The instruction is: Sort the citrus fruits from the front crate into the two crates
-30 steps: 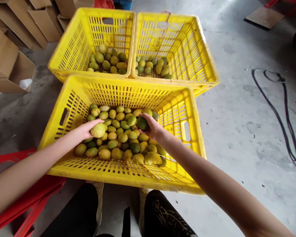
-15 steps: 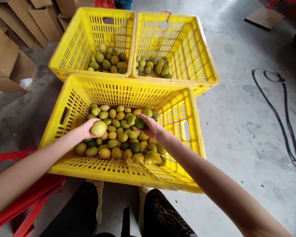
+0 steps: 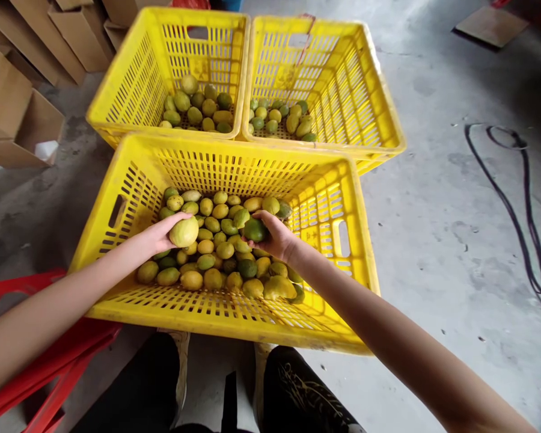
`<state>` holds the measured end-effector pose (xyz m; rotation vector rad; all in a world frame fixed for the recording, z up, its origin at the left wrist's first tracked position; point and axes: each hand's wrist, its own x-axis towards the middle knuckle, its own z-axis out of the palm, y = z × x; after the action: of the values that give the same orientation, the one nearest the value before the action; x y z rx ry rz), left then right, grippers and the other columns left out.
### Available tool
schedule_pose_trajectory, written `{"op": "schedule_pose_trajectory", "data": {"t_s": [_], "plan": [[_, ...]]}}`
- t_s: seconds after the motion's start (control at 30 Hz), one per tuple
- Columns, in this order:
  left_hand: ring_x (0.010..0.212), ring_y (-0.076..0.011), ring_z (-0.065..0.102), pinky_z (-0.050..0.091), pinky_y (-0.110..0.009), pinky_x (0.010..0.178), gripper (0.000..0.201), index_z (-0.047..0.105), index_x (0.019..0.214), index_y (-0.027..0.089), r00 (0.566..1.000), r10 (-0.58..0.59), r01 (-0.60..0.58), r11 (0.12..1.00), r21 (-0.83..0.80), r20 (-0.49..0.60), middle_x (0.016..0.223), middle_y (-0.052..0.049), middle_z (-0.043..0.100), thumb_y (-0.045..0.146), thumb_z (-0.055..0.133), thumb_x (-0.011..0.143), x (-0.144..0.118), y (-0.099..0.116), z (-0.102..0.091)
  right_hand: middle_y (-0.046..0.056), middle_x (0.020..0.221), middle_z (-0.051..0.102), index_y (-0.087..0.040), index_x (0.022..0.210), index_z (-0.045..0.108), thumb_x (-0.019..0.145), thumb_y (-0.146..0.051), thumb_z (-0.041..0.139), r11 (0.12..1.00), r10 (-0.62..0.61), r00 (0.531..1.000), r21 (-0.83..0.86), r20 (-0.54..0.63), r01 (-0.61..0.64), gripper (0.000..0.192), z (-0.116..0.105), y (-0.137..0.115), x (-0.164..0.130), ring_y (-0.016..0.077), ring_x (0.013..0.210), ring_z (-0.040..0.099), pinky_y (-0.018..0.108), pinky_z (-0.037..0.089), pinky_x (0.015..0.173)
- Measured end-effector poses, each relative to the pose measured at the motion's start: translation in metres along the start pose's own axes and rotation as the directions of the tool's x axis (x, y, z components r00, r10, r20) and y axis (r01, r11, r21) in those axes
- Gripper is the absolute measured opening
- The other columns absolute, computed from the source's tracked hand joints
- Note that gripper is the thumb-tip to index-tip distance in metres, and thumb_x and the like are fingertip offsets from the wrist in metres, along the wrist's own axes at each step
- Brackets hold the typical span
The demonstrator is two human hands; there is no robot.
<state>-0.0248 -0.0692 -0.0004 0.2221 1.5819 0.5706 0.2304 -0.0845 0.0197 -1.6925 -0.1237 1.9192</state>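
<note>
In the head view, my left hand (image 3: 163,233) is closed round a large pale yellow lemon (image 3: 184,232), held above the left part of the near yellow crate (image 3: 225,328). My right hand (image 3: 277,237) grips a dark green lemon (image 3: 254,230) over the crate's right half. Below both hands lie many lemons (image 3: 213,279), from yellow to deep green, spread over the crate floor. A lighter green one (image 3: 240,218) sits beside the fingers of my right hand. The undersides of both held fruits are hidden.
Two more yellow crates stand behind, a left one (image 3: 117,78) and a right one (image 3: 365,84), each with some lemons. Open cardboard boxes (image 3: 13,114) are at the left. A red plastic stool (image 3: 76,355) stands by my left leg. A black cable (image 3: 523,222) lies on the right floor.
My left hand has shifted slightly right and up with the yellow lemon. My right hand stays nearly in place, the green lemon showing a little more. The view has tilted slightly.
</note>
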Motion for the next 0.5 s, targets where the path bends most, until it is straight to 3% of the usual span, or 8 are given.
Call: {"op": "schedule_pose_trajectory", "data": {"t_s": [0.1,0.23,0.3,0.43,0.5], "plan": [[0.069,-0.0231,0.075,0.068,-0.038,0.073,0.009,0.072,0.111,0.019,0.995,-0.076,0.075,0.997,-0.016,-0.067,0.088,-0.006,0.077,0.026,0.075,0.106,0.0,0.001,-0.002,-0.002,0.072,0.064,-0.023,0.094,0.059,0.111,-0.024,0.058,0.996,-0.077,0.997,-0.037,0.006,0.077,0.017,-0.003,-0.009,-0.002,0.0134,0.052,0.061,0.02,0.048,0.041],[0.079,-0.0284,0.08,0.067,-0.038,0.072,0.019,0.073,0.117,0.02,0.99,-0.14,0.138,0.988,-0.065,-0.027,0.093,-0.01,0.079,0.036,0.075,0.108,0.002,0.0,-0.004,0.001,0.075,0.067,-0.021,0.098,0.064,0.109,-0.024,0.066,0.989,-0.148,0.988,-0.009,0.052,0.148,0.011,-0.007,-0.025,-0.007,0.0167,0.062,0.07,0.025,0.063,0.054],[0.081,-0.0272,0.081,0.067,-0.035,0.073,0.02,0.074,0.117,0.019,0.997,-0.072,0.073,0.996,-0.05,0.014,0.095,-0.01,0.08,0.036,0.078,0.107,0.003,-0.002,-0.003,0.002,0.075,0.068,-0.021,0.1,0.063,0.11,-0.027,0.065,0.991,-0.132,0.99,0.01,0.052,0.131,0.012,-0.008,-0.03,-0.008,0.0174,0.063,0.071,0.025,0.065,0.054],[0.081,-0.021,0.079,0.067,-0.029,0.076,0.01,0.076,0.106,0.015,0.986,0.084,-0.085,0.996,0.002,0.146,0.098,-0.01,0.08,0.021,0.083,0.103,0.001,-0.005,0.0,0.001,0.071,0.066,-0.021,0.098,0.062,0.108,-0.024,0.069,0.995,-0.102,0.987,-0.002,0.12,0.103,0.013,-0.007,-0.03,-0.007,0.015,0.054,0.068,0.016,0.048,0.038],[0.078,-0.0182,0.077,0.067,-0.027,0.074,0.005,0.075,0.101,0.014,0.981,0.114,-0.112,0.993,-0.023,0.157,0.096,-0.008,0.079,0.015,0.08,0.102,0.001,-0.006,0.002,-0.001,0.067,0.062,-0.021,0.097,0.063,0.105,-0.021,0.071,0.993,-0.113,0.985,-0.024,0.129,0.117,0.011,-0.007,-0.028,-0.008,0.0141,0.05,0.064,0.016,0.05,0.039]]}}
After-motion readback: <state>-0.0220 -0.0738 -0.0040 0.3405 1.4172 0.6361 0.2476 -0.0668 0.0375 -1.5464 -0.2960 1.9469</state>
